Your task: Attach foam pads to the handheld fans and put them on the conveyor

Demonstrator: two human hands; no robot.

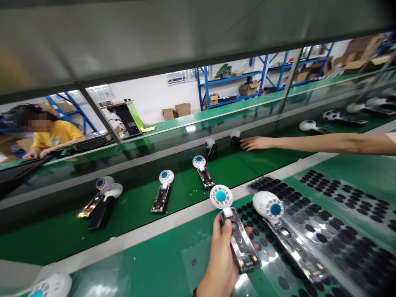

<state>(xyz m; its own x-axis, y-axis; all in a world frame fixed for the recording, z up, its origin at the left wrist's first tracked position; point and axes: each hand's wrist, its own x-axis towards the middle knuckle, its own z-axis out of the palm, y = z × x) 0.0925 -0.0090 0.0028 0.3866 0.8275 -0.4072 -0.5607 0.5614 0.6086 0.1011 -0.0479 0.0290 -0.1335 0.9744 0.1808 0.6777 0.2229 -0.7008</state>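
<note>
My left hand (221,253) holds a small handheld fan (241,241) upright by its clear handle, thumb in front and fingertips round the far side. The fan has a round white head with a blue centre, and circuit parts show through the handle. Beside it, on the right, a similar fan (293,243) lies on sheets of black round stickers (324,225). Part of another white fan head (54,285) shows at the bottom left corner. My right hand is out of view.
Several fans, such as one with a clear handle (161,198), lie along the green conveyor belt (133,210). From the right, a co-worker's hand (256,143) reaches to a black-handled fan (236,139). Another person (58,134) works across the line. A metal panel (185,37) hangs overhead.
</note>
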